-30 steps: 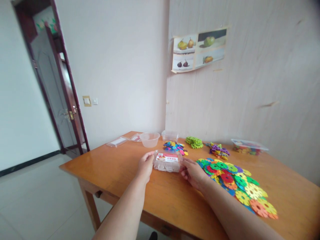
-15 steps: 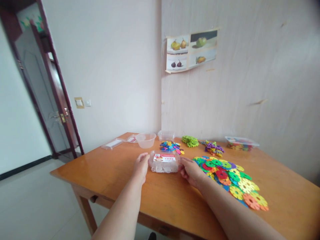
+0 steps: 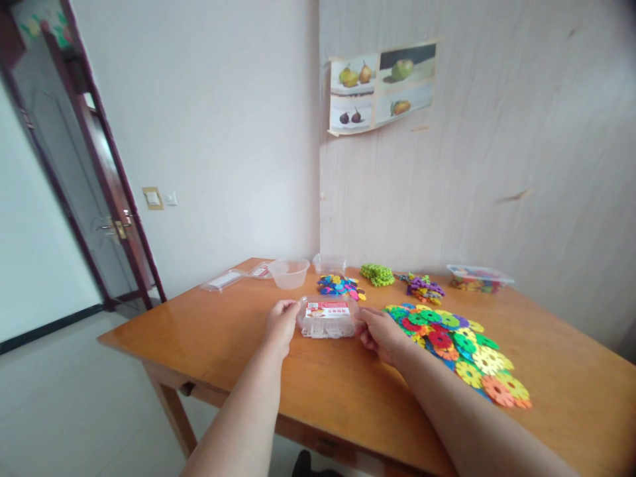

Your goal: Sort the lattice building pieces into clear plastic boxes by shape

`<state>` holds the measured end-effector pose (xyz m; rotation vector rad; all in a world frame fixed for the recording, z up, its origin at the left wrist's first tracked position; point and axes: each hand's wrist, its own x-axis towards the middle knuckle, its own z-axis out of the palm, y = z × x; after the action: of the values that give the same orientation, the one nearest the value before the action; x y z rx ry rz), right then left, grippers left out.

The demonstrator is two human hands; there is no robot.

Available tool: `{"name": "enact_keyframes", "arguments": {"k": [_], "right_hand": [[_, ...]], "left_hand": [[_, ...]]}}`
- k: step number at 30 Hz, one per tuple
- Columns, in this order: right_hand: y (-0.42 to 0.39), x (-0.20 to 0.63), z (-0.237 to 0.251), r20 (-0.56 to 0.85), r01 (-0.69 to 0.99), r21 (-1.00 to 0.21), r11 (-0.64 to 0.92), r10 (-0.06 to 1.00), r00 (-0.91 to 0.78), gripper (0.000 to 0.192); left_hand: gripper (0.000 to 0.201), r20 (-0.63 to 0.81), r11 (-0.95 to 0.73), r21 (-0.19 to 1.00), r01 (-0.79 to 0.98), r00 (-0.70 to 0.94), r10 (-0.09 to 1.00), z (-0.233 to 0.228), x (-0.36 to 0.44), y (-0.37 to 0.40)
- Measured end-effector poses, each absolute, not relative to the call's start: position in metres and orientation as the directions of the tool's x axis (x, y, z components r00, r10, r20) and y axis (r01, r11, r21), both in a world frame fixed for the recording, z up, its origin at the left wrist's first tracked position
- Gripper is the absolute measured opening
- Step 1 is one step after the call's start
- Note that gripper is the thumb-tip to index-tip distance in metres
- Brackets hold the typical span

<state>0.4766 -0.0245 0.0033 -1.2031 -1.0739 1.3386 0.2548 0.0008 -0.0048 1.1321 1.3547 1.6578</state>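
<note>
A clear plastic clamshell box (image 3: 328,319) with a red and white label on its lid sits near the middle of the wooden table (image 3: 223,331). Its lid is down, and something white shows low inside, too unclear to name. My left hand (image 3: 282,326) grips the box's left end, fingers closed on the edge. At the opposite end my right hand (image 3: 381,332) pinches the right edge. Close beside the right hand spreads a large pile of colourful notched plastic discs (image 3: 457,344). Just behind the box lies a smaller heap of blue, pink and yellow discs (image 3: 340,286).
Along the back stand a translucent bowl (image 3: 289,273), an open clear container (image 3: 330,264), a green pile of pieces (image 3: 377,274), a purple and yellow pile (image 3: 424,289) and a lidded tub of pieces (image 3: 477,279). A flat clear lid (image 3: 223,279) lies at the left.
The view has shifted slightly, so everything sits a little higher in it. Both hands keep their hold on the clamshell box, which has barely moved on the table.
</note>
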Motion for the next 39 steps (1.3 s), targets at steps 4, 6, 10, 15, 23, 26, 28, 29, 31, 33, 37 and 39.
{"name": "enact_keyframes", "arguments": {"k": [4,6,10,15,23,26,28,29,31,33,37,39], "right_hand": [[-0.027,0.476,0.005,-0.123,-0.11,-0.986,-0.123,0.992,-0.009,0.01],[-0.029,0.476,0.005,-0.115,-0.115,-0.987,-0.116,0.993,-0.013,0.008],[-0.031,0.473,0.006,-0.089,-0.13,-0.988,-0.088,0.996,0.002,0.007],[-0.031,0.469,0.015,-0.061,-0.134,-0.989,-0.053,0.997,0.055,0.006],[-0.032,0.487,0.041,-0.034,-0.111,-0.994,-0.014,0.983,0.18,0.011],[-0.032,0.506,0.05,-0.014,-0.095,-0.995,0.007,0.976,0.218,0.013],[-0.032,0.523,0.055,0.004,-0.091,-0.995,0.027,0.97,0.244,0.011],[-0.032,0.532,0.058,0.014,-0.09,-0.995,0.039,0.966,0.257,0.01],[-0.032,0.551,0.064,0.036,-0.087,-0.994,0.063,0.959,0.282,0.009],[-0.032,0.573,0.069,0.055,-0.082,-0.993,0.084,0.95,0.307,0.008],[-0.033,0.618,0.075,0.077,-0.073,-0.991,0.111,0.929,0.362,0.007],[-0.034,0.639,0.076,0.08,-0.071,-0.991,0.116,0.918,0.389,0.007]], "left_hand": [[0.031,0.184,-0.192,0.981,0.019,-0.382,0.906,-0.004,0.256,0.0],[0.031,0.179,-0.185,0.983,0.023,-0.38,0.907,-0.004,0.255,0.001],[0.025,0.163,-0.158,0.986,0.045,-0.392,0.905,-0.003,0.253,0.003],[0.026,0.122,-0.116,0.993,0.039,-0.374,0.919,0.002,0.25,0.006],[0.029,-0.123,0.084,0.986,-0.145,-0.285,0.951,0.014,0.268,0.021],[0.029,-0.151,0.106,0.973,-0.206,-0.217,0.965,0.019,0.285,0.029],[0.029,-0.148,0.106,0.968,-0.226,-0.179,0.973,0.024,0.301,0.033],[0.03,-0.144,0.103,0.966,-0.236,-0.16,0.977,0.027,0.31,0.034],[0.03,-0.127,0.094,0.963,-0.253,-0.119,0.985,0.034,0.33,0.035],[0.03,-0.107,0.084,0.961,-0.263,-0.075,0.991,0.041,0.352,0.036],[0.032,-0.071,0.072,0.962,-0.263,0.013,0.997,0.054,0.398,0.04],[0.033,-0.055,0.067,0.964,-0.256,0.053,0.997,0.06,0.42,0.042]]}}
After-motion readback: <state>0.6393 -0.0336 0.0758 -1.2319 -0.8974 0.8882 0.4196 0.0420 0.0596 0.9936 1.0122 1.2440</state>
